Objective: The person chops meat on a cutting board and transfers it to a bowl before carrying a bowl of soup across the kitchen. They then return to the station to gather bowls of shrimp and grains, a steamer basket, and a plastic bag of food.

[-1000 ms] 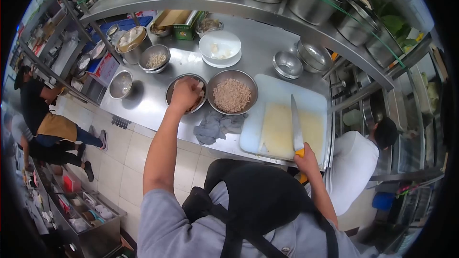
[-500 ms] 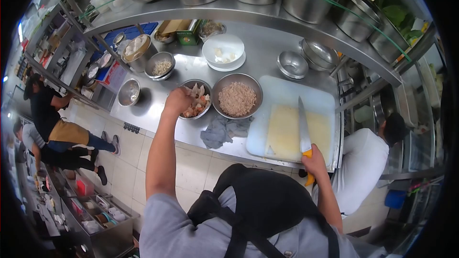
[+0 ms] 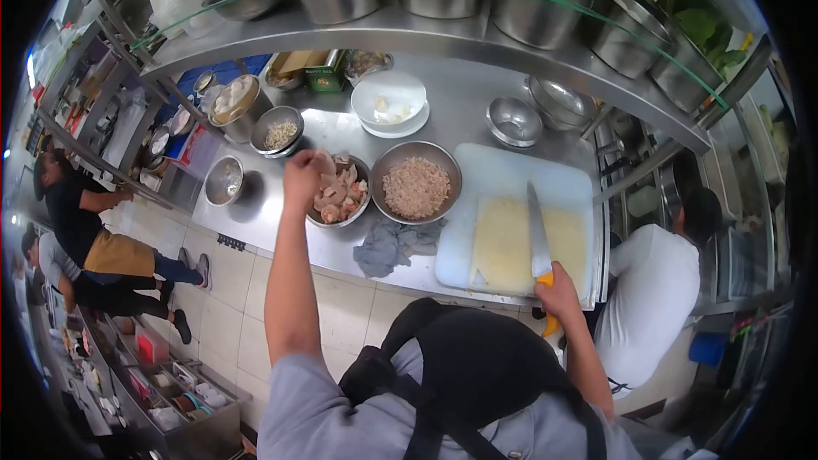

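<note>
My left hand [image 3: 303, 181] is over the left rim of a steel bowl [image 3: 364, 172], its fingers closed on a pale piece of food [image 3: 324, 162]. Pinkish and orange chunks [image 3: 341, 196] fill that bowl. My right hand [image 3: 558, 290] grips the yellow handle of a kitchen knife [image 3: 538, 230]. The blade lies over a white cutting board [image 3: 503, 166] with a yellowed, worn middle, its tip pointing away from me. Between bowl and board stands another steel bowl [image 3: 388, 158] of finely chopped pinkish food [image 3: 416, 187]. A crumpled grey cloth [image 3: 383, 247] lies before the bowls.
White bowls [image 3: 389, 95], a small steel bowl [image 3: 224, 181] and a bowl of chopped pale bits [image 3: 279, 134] stand on the steel counter. A shelf [image 3: 426, 34] with metal pots crosses above. One person [image 3: 652, 307] is close at right; two others are at left.
My left hand has moved left and slightly up, from over the chunks to the bowl's left rim, with the pale piece. The knife stays in my right hand, nearly still.
</note>
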